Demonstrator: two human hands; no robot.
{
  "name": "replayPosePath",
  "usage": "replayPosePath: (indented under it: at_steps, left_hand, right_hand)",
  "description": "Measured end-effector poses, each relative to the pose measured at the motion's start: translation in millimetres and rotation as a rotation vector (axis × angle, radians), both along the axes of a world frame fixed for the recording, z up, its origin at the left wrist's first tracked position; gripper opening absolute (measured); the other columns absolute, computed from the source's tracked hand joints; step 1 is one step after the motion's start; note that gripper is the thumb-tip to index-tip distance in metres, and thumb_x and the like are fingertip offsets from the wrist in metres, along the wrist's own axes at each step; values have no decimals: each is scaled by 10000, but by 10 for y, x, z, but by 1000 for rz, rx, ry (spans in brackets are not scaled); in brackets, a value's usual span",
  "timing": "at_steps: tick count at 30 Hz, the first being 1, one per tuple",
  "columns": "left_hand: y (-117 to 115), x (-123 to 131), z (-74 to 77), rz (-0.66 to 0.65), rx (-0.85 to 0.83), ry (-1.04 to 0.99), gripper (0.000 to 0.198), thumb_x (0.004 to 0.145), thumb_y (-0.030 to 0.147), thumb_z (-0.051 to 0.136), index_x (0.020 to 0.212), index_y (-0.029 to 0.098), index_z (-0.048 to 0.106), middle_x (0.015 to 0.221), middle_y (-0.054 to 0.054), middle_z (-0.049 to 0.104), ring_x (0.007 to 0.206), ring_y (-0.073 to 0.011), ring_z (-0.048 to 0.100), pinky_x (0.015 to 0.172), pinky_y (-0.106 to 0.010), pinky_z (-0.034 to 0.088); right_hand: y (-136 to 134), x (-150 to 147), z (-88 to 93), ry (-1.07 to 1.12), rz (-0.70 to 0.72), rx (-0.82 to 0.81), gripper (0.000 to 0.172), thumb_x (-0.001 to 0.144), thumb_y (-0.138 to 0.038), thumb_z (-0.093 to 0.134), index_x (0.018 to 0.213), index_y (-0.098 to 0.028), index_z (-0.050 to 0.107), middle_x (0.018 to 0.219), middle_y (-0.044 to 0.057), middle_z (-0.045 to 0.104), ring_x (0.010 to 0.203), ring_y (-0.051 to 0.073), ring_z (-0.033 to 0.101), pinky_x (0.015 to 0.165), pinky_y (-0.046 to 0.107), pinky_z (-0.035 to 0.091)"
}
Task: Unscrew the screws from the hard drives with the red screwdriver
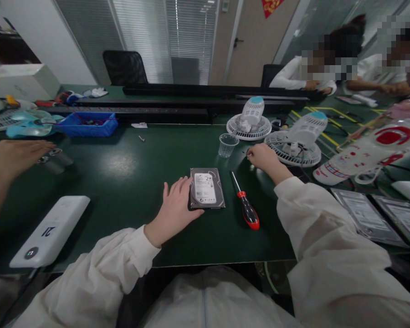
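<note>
A hard drive (207,187) with a white label lies flat on the green table (123,171). Against its left edge rests my left hand (175,204), fingers spread. My right hand (262,158) is farther out to the right, its fingertips pinched together near the table; whatever they hold is too small to make out. Just left of that hand stands a clear plastic cup (228,146). A screwdriver (248,209) with a red and black handle lies to the right of the drive, its shaft pointing away.
White fans (248,125) stand beyond my right hand. At the right are a large bottle (369,152) and more hard drives (371,216). A white power bank (51,231), another person's hand (18,157) and a blue tray (89,125) are at the left.
</note>
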State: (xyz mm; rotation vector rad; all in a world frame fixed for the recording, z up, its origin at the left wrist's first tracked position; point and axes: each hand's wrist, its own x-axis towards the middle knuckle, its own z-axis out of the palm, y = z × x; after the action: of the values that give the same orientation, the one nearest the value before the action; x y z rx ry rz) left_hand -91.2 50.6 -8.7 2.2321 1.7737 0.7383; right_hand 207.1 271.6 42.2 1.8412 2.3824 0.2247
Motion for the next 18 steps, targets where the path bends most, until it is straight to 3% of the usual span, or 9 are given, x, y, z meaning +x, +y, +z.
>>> replayPosePath:
  at_steps: [7,18]
  left_hand:
    - [0,1,43,-14,-53,-34,866,843,298,859,1562,235,380,1551,-192,596,1477,-433,541,1273,-833,220]
    - [11,-11,-49,-29,17,-48,816,855,326,846,1539,261,406,1525,-168,602,1444,-415,568,1269,-824,244]
  right_hand:
    - [38,41,-81,-24,49,47,357,1030,-406,689,1299,-171,688,1351,108,697,1218,245,691,1042,484,603]
    - [67,33,-140,-70,88,74,338,1029,-408,683,1244,-148,695,1309,109,702,1228,252,676,1045,480,586]
